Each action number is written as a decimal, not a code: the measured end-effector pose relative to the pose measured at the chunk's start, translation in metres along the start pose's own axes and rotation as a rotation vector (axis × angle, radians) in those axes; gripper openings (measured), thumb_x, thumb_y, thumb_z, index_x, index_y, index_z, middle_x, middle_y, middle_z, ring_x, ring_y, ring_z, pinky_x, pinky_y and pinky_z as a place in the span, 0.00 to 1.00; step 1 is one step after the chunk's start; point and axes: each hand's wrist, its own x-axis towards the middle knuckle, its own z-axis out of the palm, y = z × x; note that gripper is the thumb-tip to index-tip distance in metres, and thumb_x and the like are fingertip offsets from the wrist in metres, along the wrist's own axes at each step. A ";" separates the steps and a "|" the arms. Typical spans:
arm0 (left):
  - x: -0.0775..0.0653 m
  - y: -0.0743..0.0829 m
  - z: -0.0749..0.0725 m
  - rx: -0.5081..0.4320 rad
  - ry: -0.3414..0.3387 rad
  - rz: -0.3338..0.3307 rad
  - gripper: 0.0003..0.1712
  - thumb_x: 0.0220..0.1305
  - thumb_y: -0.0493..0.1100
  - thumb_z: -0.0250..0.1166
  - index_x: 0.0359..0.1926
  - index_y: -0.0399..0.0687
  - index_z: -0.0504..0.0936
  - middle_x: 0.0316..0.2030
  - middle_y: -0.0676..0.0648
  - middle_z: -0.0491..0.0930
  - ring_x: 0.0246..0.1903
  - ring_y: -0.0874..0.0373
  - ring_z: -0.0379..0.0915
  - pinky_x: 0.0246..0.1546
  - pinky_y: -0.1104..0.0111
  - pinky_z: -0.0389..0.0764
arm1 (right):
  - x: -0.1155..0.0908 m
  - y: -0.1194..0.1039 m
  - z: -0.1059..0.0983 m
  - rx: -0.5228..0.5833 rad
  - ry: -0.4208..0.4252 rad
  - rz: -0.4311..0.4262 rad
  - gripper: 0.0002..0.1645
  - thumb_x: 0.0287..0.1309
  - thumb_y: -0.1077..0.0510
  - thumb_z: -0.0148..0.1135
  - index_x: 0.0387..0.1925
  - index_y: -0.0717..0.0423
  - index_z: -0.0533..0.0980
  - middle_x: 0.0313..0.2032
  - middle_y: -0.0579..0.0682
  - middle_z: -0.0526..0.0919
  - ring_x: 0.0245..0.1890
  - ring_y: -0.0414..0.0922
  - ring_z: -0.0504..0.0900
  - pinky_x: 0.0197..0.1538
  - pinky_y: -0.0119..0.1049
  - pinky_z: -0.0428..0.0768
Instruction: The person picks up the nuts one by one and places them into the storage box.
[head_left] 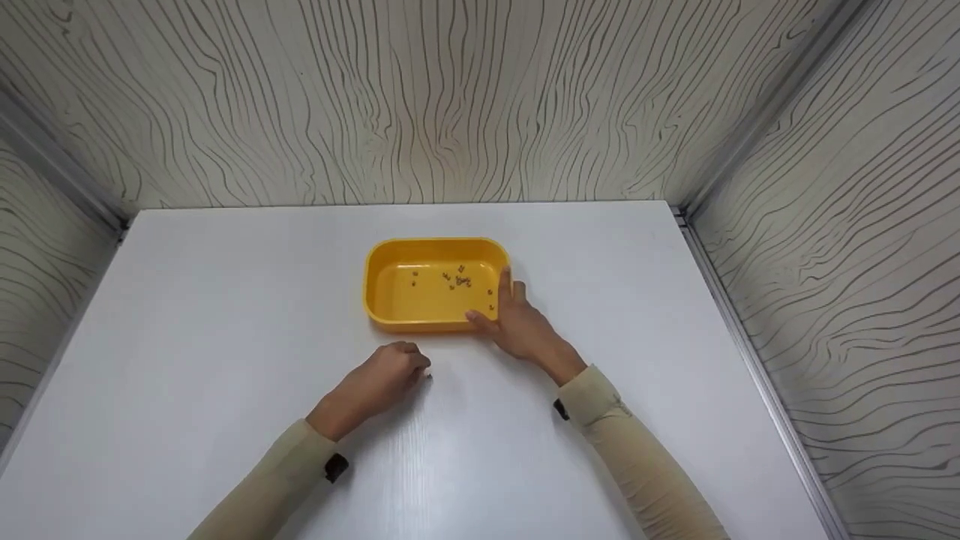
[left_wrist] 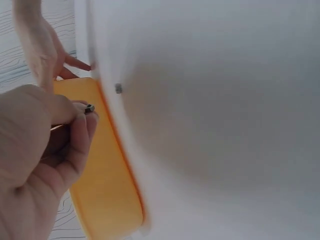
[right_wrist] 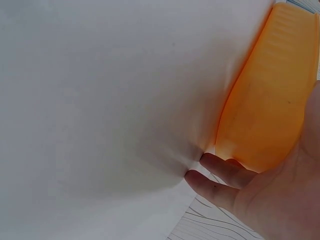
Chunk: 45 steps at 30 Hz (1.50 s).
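A shallow yellow tray (head_left: 405,328) stands on the white table, with several small dark metal pieces (head_left: 463,281) scattered on its floor. Between thumb and fingertips my left hand (head_left: 386,375) pinches a small metal nut (left_wrist: 90,108), just in front of the tray's near side. Another small metal piece (left_wrist: 118,88) lies on the table beside the tray, close to that hand. My right hand (head_left: 525,330) holds the tray's near right corner, thumb at the near rim and index finger along the right rim. Two of its fingers (right_wrist: 212,192) reach down to the tabletop.
Patterned panels (head_left: 442,105) wall in the table at the back and on both sides. Metal rails (head_left: 750,367) run along the side edges. The white tabletop (head_left: 225,300) extends around the tray. Each sleeved wrist carries a small black device (head_left: 337,467).
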 end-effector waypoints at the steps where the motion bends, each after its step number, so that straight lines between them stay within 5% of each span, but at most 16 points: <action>1: 0.000 0.001 -0.002 -0.051 0.007 -0.020 0.08 0.64 0.26 0.67 0.38 0.37 0.90 0.32 0.44 0.87 0.35 0.55 0.85 0.38 0.65 0.89 | 0.000 0.000 0.000 -0.002 0.002 -0.002 0.71 0.66 0.18 0.48 0.84 0.57 0.29 0.69 0.63 0.63 0.43 0.50 0.79 0.49 0.43 0.84; 10: 0.016 0.006 -0.029 -0.321 0.031 -0.160 0.08 0.70 0.31 0.66 0.36 0.43 0.90 0.25 0.50 0.80 0.28 0.65 0.70 0.32 0.74 0.75 | -0.001 0.001 -0.001 0.017 0.008 -0.004 0.70 0.67 0.20 0.50 0.84 0.57 0.29 0.72 0.64 0.60 0.45 0.51 0.79 0.50 0.45 0.85; 17: 0.032 0.002 -0.050 -0.438 0.080 -0.323 0.09 0.70 0.37 0.70 0.47 0.47 0.93 0.41 0.48 0.92 0.36 0.60 0.84 0.44 0.65 0.91 | -0.002 0.001 -0.001 0.036 -0.008 -0.006 0.71 0.65 0.19 0.50 0.84 0.56 0.29 0.68 0.61 0.63 0.44 0.49 0.78 0.43 0.38 0.79; 30: 0.060 -0.039 -0.064 -0.898 0.264 -0.640 0.12 0.73 0.42 0.68 0.49 0.40 0.91 0.43 0.43 0.90 0.42 0.59 0.85 0.49 0.73 0.89 | 0.001 0.002 0.002 0.020 0.000 -0.030 0.69 0.69 0.22 0.51 0.84 0.59 0.29 0.65 0.62 0.63 0.43 0.51 0.78 0.47 0.44 0.82; 36: 0.076 -0.046 -0.064 -0.996 0.288 -0.745 0.13 0.74 0.41 0.67 0.51 0.37 0.89 0.42 0.46 0.88 0.41 0.60 0.84 0.50 0.74 0.88 | -0.002 0.002 0.000 0.021 -0.009 -0.022 0.70 0.68 0.20 0.48 0.84 0.58 0.29 0.69 0.64 0.61 0.47 0.52 0.78 0.55 0.48 0.85; 45: 0.089 -0.057 -0.054 -1.072 0.239 -0.892 0.14 0.76 0.39 0.64 0.53 0.35 0.88 0.44 0.46 0.88 0.41 0.62 0.83 0.63 0.60 0.85 | -0.002 -0.002 -0.001 0.047 -0.010 0.002 0.70 0.67 0.20 0.50 0.84 0.55 0.29 0.65 0.59 0.64 0.43 0.50 0.78 0.43 0.40 0.79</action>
